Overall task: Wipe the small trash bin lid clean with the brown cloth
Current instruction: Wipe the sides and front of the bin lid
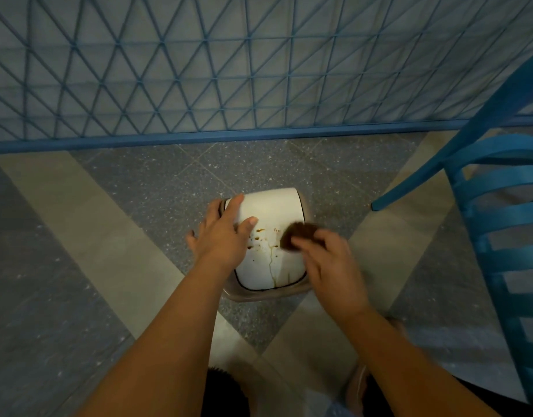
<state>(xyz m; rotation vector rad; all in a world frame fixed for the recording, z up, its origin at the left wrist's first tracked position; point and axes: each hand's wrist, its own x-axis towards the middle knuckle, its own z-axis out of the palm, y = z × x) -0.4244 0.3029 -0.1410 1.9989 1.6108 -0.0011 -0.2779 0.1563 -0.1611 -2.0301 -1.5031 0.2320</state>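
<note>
On my feed: blue lattice fence (199, 70) of crossed diagonal bars spans top of view, ending in solid blue base rail (217, 136) at floor level. Floor (78, 266) speckled dark grey terrazzo, cut by pale beige bands (63, 200) running diagonally, meeting in V shapes. Blue slatted chair (505, 236) at right edge, curved horizontal slats stacked, one leg (409, 192) angling out over floor. Chair near fence; cannot tell whether they touch.
</note>
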